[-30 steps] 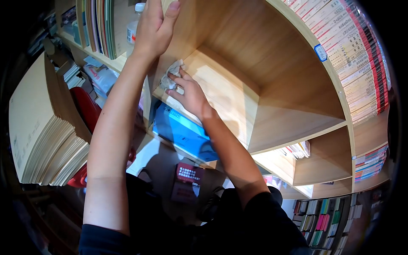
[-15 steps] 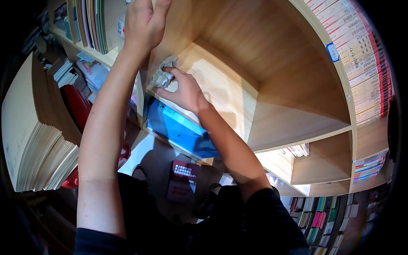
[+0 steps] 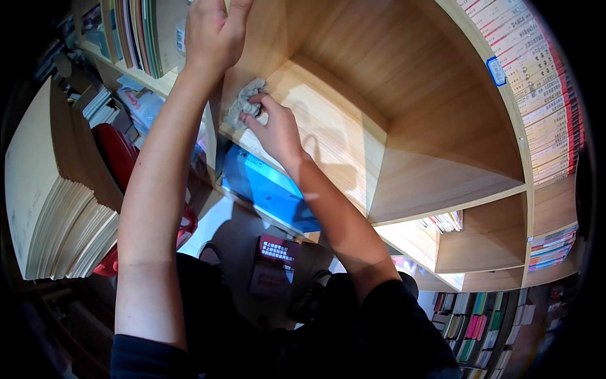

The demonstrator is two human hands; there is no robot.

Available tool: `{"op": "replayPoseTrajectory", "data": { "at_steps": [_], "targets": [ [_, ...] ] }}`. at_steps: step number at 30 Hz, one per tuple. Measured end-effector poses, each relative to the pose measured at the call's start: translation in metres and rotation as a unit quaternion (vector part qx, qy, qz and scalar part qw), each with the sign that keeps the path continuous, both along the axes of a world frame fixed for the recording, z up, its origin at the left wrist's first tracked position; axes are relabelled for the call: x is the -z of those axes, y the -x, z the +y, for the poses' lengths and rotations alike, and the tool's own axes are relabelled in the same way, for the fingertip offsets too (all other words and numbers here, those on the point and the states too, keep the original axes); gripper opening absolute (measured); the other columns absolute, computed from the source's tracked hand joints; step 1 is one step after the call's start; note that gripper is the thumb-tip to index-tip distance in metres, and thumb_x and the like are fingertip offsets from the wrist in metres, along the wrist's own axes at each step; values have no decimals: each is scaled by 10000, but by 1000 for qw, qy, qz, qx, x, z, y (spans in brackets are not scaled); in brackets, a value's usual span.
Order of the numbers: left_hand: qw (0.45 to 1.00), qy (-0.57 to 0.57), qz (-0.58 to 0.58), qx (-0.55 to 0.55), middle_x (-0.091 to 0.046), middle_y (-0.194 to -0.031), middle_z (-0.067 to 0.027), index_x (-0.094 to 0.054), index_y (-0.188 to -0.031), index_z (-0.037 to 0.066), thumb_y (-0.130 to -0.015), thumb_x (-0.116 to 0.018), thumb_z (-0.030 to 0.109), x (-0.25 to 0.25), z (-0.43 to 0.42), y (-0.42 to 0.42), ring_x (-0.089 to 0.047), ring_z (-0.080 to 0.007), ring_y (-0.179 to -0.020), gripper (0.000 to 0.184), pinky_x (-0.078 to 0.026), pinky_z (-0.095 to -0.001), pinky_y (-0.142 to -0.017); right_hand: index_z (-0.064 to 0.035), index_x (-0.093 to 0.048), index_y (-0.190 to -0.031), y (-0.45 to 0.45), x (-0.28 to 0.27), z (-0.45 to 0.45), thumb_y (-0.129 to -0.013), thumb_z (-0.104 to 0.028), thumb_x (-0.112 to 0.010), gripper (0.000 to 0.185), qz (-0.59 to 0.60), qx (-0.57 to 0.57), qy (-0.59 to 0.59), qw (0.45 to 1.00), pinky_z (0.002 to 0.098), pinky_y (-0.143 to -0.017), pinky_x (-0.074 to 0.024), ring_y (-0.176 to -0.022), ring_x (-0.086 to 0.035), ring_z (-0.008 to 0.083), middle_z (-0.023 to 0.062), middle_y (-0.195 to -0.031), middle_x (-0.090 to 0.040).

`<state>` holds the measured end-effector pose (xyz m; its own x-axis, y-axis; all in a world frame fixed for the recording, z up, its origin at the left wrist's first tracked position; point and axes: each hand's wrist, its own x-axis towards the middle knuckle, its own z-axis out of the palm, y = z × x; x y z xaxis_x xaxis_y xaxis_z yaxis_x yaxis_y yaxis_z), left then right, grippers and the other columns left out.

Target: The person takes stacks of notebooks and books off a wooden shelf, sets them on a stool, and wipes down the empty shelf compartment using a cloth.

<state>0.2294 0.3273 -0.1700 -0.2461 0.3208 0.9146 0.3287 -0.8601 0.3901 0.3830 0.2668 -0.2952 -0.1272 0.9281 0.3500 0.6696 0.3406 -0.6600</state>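
My right hand (image 3: 276, 131) pinches a crumpled grey-white cloth (image 3: 245, 106) at the left front corner of a wooden shelf board (image 3: 334, 136). Higher up, my left hand (image 3: 216, 35) is against the shelf's upright side at the top edge of the view; its thumb stands apart from the palm and its fingertips are cut off, so what it touches there is hidden. Below the board, a blue box (image 3: 268, 189) sits in the lower compartment.
A thick stack of books (image 3: 69, 215) stands at the left beside a red object (image 3: 115, 155). Upright books (image 3: 142, 38) and a bottle (image 3: 181, 38) are at the upper left. Wrapped books (image 3: 536, 88) fill the right shelf. A dark red book (image 3: 274, 265) lies on the floor.
My right hand and the cloth have shifted left towards the shelf's front corner since the oldest frame. The fingers have drawn closer together. The view has turned slightly.
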Motion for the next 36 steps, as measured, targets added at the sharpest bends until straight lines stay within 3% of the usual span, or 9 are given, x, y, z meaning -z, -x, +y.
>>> {"op": "replayPoseTrajectory", "data": {
  "at_steps": [3,10,16,18,23,25,29,31,36],
  "targets": [
    [1000,-4,-3,0,-516,-776,-170,-491,-996,11,-1007,-461,319,-1,0,-1,-534,-316,-737,309,-414,-401,-682,-22,-630,-1052,-7,6,2,-747,-216,-794,397,-46,-65,-99,992,407,-857,-494,-1001,-621,366,188,-1061,-651],
    [1000,-6,-6,-12,-535,-796,-188,-495,-1021,10,-1011,-455,320,0,0,-3,-549,-346,-755,312,-420,-412,-688,-22,-646,-1029,-7,6,12,-739,-195,-789,367,-40,-80,-97,991,403,-874,-491,-1016,-604,376,196,-1076,-637],
    [999,-42,-7,-21,-539,-797,-182,-500,-1011,6,-1007,-462,310,0,4,-3,-550,-339,-753,306,-424,-406,-692,-5,-671,-962,-1,2,21,-770,-107,-738,228,-58,12,-107,993,410,-808,-512,-904,-643,405,226,-990,-672],
    [999,-42,-9,-18,-535,-794,-175,-501,-1000,6,-1006,-463,303,0,5,-4,-547,-325,-748,300,-423,-398,-689,-11,-677,-973,-8,-5,35,-769,-101,-727,228,-50,73,-20,996,415,-798,-511,-884,-647,407,242,-909,-675],
    [1000,14,-1,-4,-516,-776,-153,-502,-965,5,-1002,-465,284,-5,-7,-3,-524,-277,-723,283,-417,-372,-674,-51,-674,-1002,-42,9,95,-776,-145,-725,250,-53,111,-81,989,425,-790,-507,-887,-653,397,236,-901,-678],
    [999,-49,-11,-5,-504,-763,-140,-503,-944,7,-997,-471,278,-2,4,-3,-505,-251,-706,278,-411,-357,-664,-80,-676,-1028,-57,10,120,-789,-135,-714,248,-97,122,-87,984,442,-820,-515,-883,-652,404,222,-891,-686],
    [998,-53,-21,3,-501,-732,-128,-505,-931,10,-991,-483,282,-1,6,-3,-497,-241,-679,280,-406,-356,-642,-77,-669,-1028,-85,14,167,-783,-166,-715,265,-142,132,-120,974,424,-831,-509,-950,-655,368,200,-977,-690],
    [1000,-5,-22,19,-494,-699,-121,-505,-921,12,-986,-493,281,0,3,-2,-498,-238,-655,277,-400,-358,-621,-84,-660,-1070,-92,16,187,-780,-165,-711,305,-134,190,-101,967,419,-858,-511,-978,-656,362,184,-1026,-691],
    [999,5,-25,24,-496,-693,-132,-510,-928,8,-975,-510,274,2,6,-3,-511,-246,-644,271,-397,-362,-607,-92,-661,-1095,-115,24,228,-777,-154,-706,328,-112,165,-126,972,417,-870,-515,-1008,-652,356,166,-1064,-691]
  ]
}}
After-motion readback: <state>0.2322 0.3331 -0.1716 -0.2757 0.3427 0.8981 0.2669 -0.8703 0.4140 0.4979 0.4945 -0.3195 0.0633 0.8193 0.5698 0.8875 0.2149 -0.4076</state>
